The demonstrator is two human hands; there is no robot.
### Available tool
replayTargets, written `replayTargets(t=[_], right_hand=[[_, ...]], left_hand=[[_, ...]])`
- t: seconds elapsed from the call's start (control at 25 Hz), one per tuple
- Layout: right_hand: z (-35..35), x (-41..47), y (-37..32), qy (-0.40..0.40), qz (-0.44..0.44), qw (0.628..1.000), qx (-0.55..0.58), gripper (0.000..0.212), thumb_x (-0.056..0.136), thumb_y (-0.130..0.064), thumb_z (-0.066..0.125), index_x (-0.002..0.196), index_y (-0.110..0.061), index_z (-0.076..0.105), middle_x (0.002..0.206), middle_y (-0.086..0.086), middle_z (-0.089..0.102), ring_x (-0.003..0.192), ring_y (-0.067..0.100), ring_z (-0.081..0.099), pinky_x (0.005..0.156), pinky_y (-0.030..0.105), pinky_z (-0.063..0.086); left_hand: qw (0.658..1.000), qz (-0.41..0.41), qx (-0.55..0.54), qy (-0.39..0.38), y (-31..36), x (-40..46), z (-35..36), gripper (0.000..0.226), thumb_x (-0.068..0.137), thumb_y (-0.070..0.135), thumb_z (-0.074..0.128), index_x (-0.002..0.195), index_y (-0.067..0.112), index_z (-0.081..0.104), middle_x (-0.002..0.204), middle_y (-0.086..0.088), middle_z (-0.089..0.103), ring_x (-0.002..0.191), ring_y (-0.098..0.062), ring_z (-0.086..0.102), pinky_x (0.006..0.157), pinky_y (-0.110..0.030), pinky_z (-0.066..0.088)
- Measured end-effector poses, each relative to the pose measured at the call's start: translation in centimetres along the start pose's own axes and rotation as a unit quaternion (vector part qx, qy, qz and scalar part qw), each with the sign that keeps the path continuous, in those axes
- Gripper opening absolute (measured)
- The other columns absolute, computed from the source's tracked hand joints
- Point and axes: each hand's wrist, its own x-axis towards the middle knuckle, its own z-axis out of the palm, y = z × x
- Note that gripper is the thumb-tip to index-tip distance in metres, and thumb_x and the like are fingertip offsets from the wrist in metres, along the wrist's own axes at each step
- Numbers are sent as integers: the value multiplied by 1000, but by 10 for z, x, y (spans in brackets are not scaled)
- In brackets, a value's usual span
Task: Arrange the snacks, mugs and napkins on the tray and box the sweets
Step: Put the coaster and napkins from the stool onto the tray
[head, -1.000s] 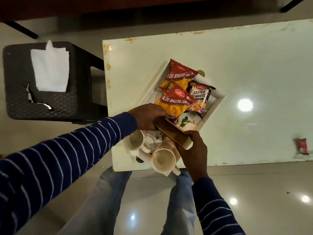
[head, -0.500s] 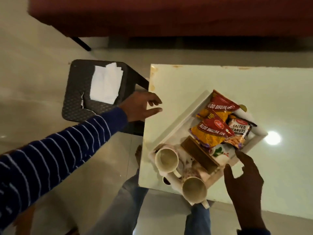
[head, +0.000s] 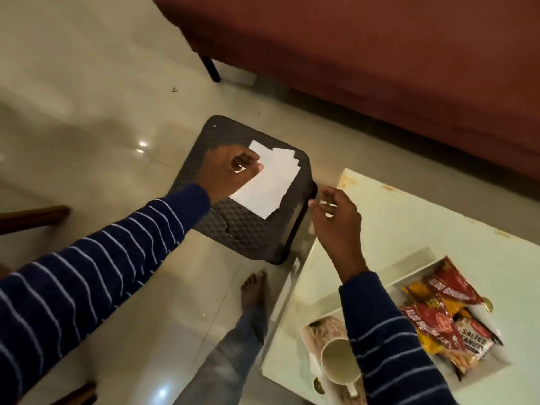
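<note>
A small stack of white napkins (head: 270, 178) lies on a black stool (head: 248, 226) left of the table. My left hand (head: 228, 171) rests on the stack's left edge, fingers curled and pinching the paper. My right hand (head: 336, 220) hovers over the gap between stool and table, fingers loosely apart, holding nothing. On the pale table, a white tray (head: 409, 267) carries red and yellow snack packets (head: 438, 314), a salted peanuts packet (head: 473, 343) and a patterned mug (head: 336, 355). My right sleeve hides part of the tray.
A dark red sofa (head: 380, 68) stands beyond the stool and table. The pale table (head: 409, 223) has worn, rusty edges. My bare foot (head: 254, 290) rests on the glossy tiled floor between stool and table. Wooden furniture edges (head: 32, 217) show at the left.
The view swung left toward the stool. My left hand travelled from the tray to the napkins and closed on them. My right hand left the tray and rose toward the stool.
</note>
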Motion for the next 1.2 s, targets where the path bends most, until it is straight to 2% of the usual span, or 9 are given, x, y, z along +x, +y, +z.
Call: replayTargets(t=[0.12, 0.24, 0.44, 0.56, 0.68, 0.8, 0.96, 1.04, 1.2], right_hand=[[42, 27, -9, -22, 3, 999, -44, 35, 95, -16, 61, 131, -14, 60, 126, 0, 65, 107, 12, 63, 77, 1, 43], [66, 48, -9, 0, 27, 996, -80, 40, 97, -7, 51, 136, -11, 57, 123, 5, 65, 112, 16, 61, 92, 19, 44], [92, 65, -4, -5, 29, 993, -113, 24, 91, 0, 49, 102, -19, 58, 92, 4, 59, 77, 8, 53, 76, 25, 44], [104, 63, -7, 7, 17, 993, -115, 40, 90, -9, 61, 130, -16, 59, 117, 3, 61, 98, 13, 59, 84, 22, 49], [113, 64, -5, -10, 7, 990, -142, 46, 89, -20, 67, 133, -16, 56, 129, 2, 59, 109, 16, 59, 90, 24, 51], [113, 65, -3, -31, 2, 989, -146, 45, 90, -23, 67, 133, -14, 56, 130, 1, 59, 107, 13, 58, 88, 21, 49], [115, 61, -3, -64, 15, 992, -104, 28, 98, -20, 55, 124, -12, 61, 123, 1, 64, 103, 13, 60, 83, 19, 48], [112, 59, -3, -61, 39, 995, -64, 19, 101, -19, 46, 105, -11, 63, 105, 6, 68, 89, 17, 63, 72, 22, 50], [102, 61, -13, -58, 110, 988, 95, 23, 100, -25, 44, 95, -13, 63, 92, 11, 65, 79, 23, 61, 63, 32, 50]], left_hand=[[997, -70, -27, 30, -29, 12, -6, 29, 84, 28, 76, 106, 10, 72, 96, -1, 73, 86, -11, 68, 68, -1, 47], [987, -147, -60, 13, -51, 21, 1, 45, 82, 27, 77, 121, 9, 63, 113, -5, 68, 97, -15, 65, 82, -18, 52], [981, -181, -48, -41, -73, 30, 16, 64, 81, 36, 77, 134, 12, 51, 122, -4, 61, 102, -17, 61, 85, -29, 52], [975, -207, -78, -23, -74, 31, 26, 60, 83, 52, 69, 129, 16, 53, 112, 3, 60, 96, -13, 59, 72, -19, 45], [957, -262, -119, -28, -70, 33, 31, 61, 80, 68, 60, 122, 25, 52, 98, 14, 55, 84, -1, 54, 60, -14, 37], [944, -294, -140, -58, -68, 37, 34, 55, 75, 68, 66, 111, 30, 51, 95, 16, 54, 84, -1, 53, 62, -18, 41], [953, -273, -117, -64, -66, 38, 42, 44, 75, 62, 70, 89, 20, 66, 98, 10, 53, 86, -8, 56, 70, -23, 44], [955, -254, -136, -64, -62, 34, 43, 44, 76, 58, 71, 84, 14, 67, 101, 4, 59, 88, -14, 60, 77, -29, 49], [929, -243, -254, -113, -43, 20, 40, 53, 91, 62, 50, 105, 12, 63, 100, -2, 71, 84, -8, 66, 73, -36, 51]])
